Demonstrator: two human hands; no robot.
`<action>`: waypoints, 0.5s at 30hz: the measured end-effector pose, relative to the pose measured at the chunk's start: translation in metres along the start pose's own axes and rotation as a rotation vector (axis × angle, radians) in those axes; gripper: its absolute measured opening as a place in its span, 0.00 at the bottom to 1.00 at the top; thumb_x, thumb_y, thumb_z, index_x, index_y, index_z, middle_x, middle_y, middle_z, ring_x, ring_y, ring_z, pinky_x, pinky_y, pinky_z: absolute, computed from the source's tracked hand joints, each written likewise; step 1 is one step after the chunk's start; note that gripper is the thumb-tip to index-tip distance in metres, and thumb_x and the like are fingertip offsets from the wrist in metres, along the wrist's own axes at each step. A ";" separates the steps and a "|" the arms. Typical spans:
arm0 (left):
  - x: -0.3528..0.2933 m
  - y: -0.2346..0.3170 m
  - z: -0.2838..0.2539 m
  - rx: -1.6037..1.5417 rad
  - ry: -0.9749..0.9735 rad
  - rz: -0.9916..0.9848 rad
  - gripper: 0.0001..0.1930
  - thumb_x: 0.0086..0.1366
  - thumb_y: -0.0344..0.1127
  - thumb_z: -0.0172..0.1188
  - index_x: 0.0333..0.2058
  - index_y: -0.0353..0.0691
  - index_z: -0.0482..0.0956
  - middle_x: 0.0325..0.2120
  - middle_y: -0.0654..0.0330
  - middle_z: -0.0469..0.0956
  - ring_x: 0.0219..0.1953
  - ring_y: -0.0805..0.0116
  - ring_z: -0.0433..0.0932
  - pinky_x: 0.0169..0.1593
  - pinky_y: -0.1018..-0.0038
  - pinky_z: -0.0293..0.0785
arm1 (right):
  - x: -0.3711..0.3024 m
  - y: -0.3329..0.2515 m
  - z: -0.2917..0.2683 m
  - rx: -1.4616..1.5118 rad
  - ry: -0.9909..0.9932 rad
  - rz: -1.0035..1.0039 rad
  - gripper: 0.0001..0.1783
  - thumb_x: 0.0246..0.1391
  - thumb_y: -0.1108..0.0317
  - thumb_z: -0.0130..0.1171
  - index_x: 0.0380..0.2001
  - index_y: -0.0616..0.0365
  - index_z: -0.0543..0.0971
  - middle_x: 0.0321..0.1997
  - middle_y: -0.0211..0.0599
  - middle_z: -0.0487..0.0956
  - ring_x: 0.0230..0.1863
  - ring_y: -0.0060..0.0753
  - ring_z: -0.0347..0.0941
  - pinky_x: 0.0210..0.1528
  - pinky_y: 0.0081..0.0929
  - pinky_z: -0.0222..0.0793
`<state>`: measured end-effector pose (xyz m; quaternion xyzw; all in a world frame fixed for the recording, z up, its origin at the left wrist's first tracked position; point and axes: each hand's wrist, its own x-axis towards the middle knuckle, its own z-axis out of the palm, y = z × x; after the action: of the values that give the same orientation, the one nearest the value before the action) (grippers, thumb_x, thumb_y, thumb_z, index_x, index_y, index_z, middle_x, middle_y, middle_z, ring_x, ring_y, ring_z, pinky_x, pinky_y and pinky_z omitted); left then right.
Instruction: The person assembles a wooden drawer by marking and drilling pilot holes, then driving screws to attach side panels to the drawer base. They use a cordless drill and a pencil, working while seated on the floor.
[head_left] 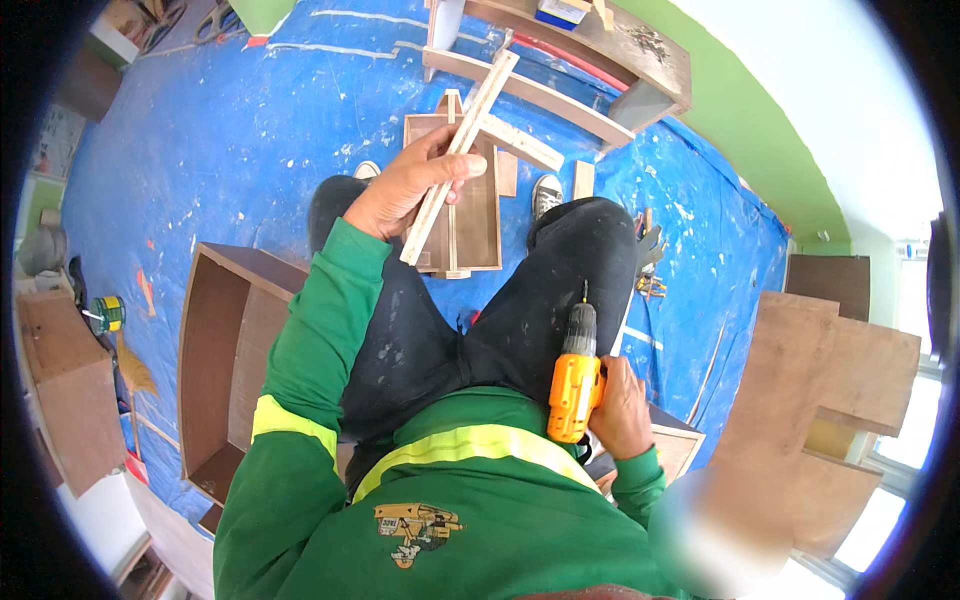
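My left hand (415, 180) is closed around a narrow wooden strip (482, 105), holding it aslant over the floor in front of my knees. Behind the strip lies a shallow wooden drawer frame (483, 225), with another wooden piece (525, 143) reaching off to its right. My right hand (622, 408) grips a yellow and black cordless drill (573, 385) beside my right thigh. The drill's bit (585, 290) points away from me, toward my right knee. Part of the right hand's fingers is hidden behind the drill.
A blue tarp (270, 130) with paint spots covers the floor. An open wooden box (222, 370) stands at my left, and a wooden cabinet (660, 75) is ahead. Hand tools (652, 265) lie past my right knee. Wooden panels (765, 390) stand at the right.
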<state>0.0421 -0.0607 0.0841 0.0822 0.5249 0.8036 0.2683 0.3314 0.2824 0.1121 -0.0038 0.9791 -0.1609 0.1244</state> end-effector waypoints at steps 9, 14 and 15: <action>-0.012 0.051 0.038 0.906 0.047 0.328 0.50 0.57 0.47 0.80 0.74 0.31 0.67 0.66 0.43 0.75 0.70 0.47 0.74 0.75 0.58 0.67 | 0.025 0.013 -0.059 0.232 -0.305 -0.190 0.40 0.55 0.69 0.70 0.70 0.60 0.68 0.61 0.57 0.73 0.63 0.65 0.75 0.66 0.53 0.73; -0.012 0.073 0.039 1.274 0.040 0.491 0.47 0.58 0.43 0.80 0.72 0.32 0.69 0.65 0.42 0.76 0.67 0.44 0.76 0.74 0.57 0.69 | 0.096 -0.021 -0.076 0.162 0.202 -0.418 0.49 0.56 0.58 0.79 0.74 0.66 0.67 0.64 0.62 0.73 0.64 0.69 0.74 0.67 0.52 0.72; -0.012 0.083 0.042 1.291 0.018 0.493 0.46 0.58 0.43 0.80 0.72 0.32 0.69 0.65 0.42 0.76 0.67 0.44 0.76 0.73 0.57 0.69 | 0.124 -0.035 -0.075 0.201 0.337 -0.453 0.52 0.54 0.56 0.81 0.74 0.67 0.66 0.65 0.64 0.73 0.66 0.69 0.73 0.70 0.52 0.71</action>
<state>0.0412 -0.0583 0.1776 0.3357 0.8663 0.3687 -0.0294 0.1915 0.2667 0.1617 -0.1832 0.9393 -0.2789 -0.0793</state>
